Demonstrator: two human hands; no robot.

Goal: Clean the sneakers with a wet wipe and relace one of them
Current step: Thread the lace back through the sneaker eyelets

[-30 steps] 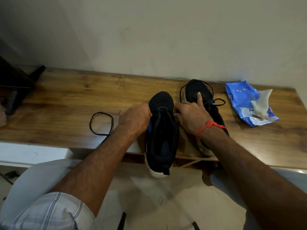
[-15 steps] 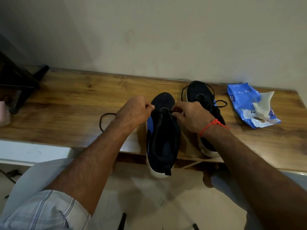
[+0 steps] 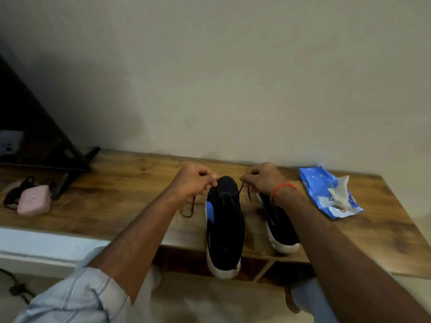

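Head view: black lace (image 3: 241,186) threaded through toe end of near sneaker (image 3: 225,227) on wooden table (image 3: 130,197), heel over front edge; my left hand (image 3: 194,183) pinches one lace end, my right hand (image 3: 262,179) pinches other; second sneaker (image 3: 279,229) just right, wipes pack (image 3: 326,194) farther right

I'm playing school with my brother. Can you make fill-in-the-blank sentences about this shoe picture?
1. Each hand pinches one end of a black ____.
2. The left hand and right hand work over the near sneaker's ____ end.
3. The wet wipe pack is ____ in colour.
4. The small case far left is ____.

Missing words: shoelace; toe; blue; pink
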